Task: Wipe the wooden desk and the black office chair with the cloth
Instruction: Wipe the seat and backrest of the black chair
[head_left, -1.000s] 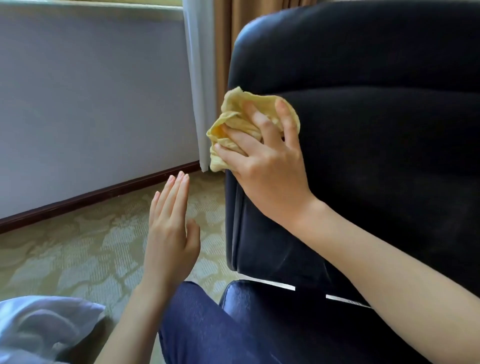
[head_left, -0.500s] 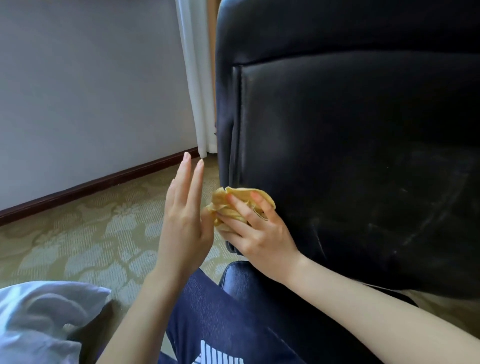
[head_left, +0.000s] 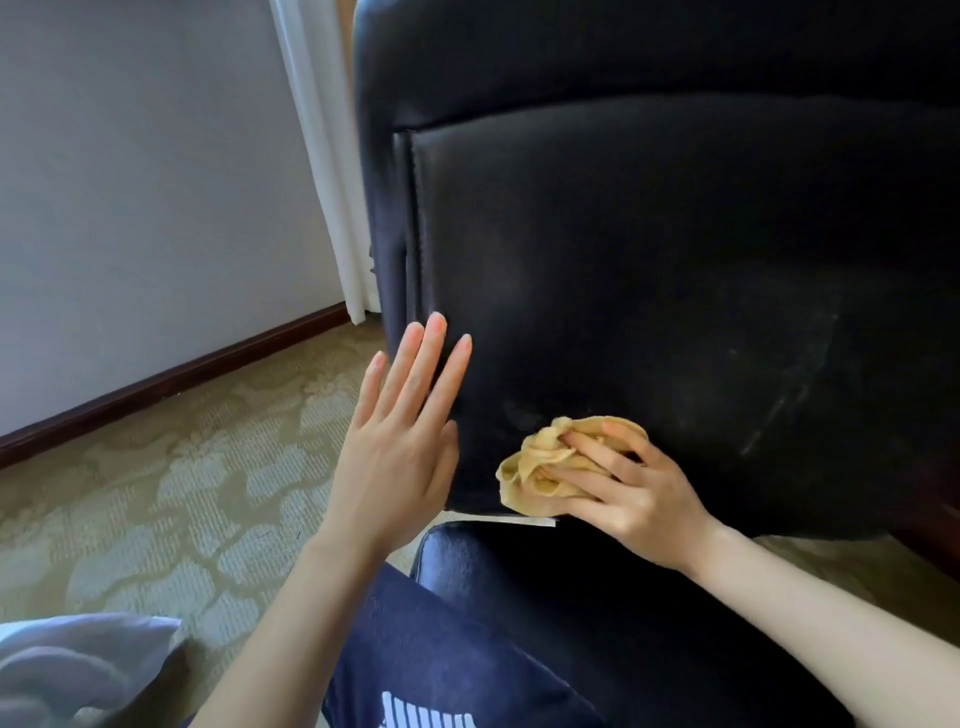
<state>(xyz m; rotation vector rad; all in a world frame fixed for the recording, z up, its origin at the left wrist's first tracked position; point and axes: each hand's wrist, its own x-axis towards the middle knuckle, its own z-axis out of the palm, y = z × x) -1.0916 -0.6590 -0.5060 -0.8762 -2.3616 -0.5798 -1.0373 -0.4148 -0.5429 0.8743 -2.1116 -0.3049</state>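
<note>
While the right hand (head_left: 639, 488) grips the bunched yellow cloth (head_left: 540, 467) low on the black office chair (head_left: 649, 260) backrest, the left hand (head_left: 400, 447) shows straight fingers at its left edge. It is unclear whether they touch the chair. Near, navy trousers (head_left: 441, 665) bear a white striped print cut off by the frame.

Cloth (head_left: 540, 470) low on chair backrest (head_left: 649, 291), under right hand (head_left: 631, 493); left hand (head_left: 402, 441) beside, left

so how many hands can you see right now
2. The left hand, fingers straight, is by the lower left edge of the black chair back; the right hand grips the bunched yellow cloth against its lower part.
</note>
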